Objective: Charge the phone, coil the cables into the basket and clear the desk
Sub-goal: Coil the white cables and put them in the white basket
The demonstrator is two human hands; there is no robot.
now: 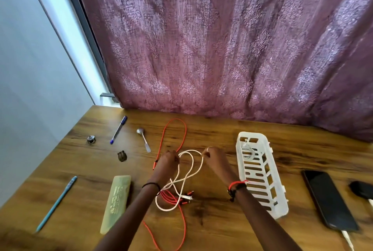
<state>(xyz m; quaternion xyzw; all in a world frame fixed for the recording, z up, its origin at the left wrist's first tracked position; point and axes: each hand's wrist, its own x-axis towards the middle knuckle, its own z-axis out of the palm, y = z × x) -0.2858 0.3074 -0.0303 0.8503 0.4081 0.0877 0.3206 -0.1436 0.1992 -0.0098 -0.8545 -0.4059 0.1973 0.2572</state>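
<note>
Currently in hand: coiling the white cable (189,172), judged from both hands pinching one strand of it above the table (222,228).
Left hand (168,160): grip closed on the white cable at the near side of a raised loop.
Right hand (212,157): fingertips pinched shut on the same loop's far side, just beside the basket (260,174).
Cable lie: white loops trail down between the wrists and cross the red cable (173,135); the plugs of both sit together near the left wrist.
Tangle risk: likely the main snag; lifting the white strand clear of the red one before winding should keep the red from being dragged along.
Coil advice: even loops gathered into one hand, the plug end tucked last, would probably drop best into the narrow basket.
Basket: slotted, white, a coiled white lead already at its far end; the near part looks free.
Phone (329,200): flat at the right, a white plug at its near end, so charging seems done.
Left to clear: pens, spoon (143,138), green case (117,200).
</note>
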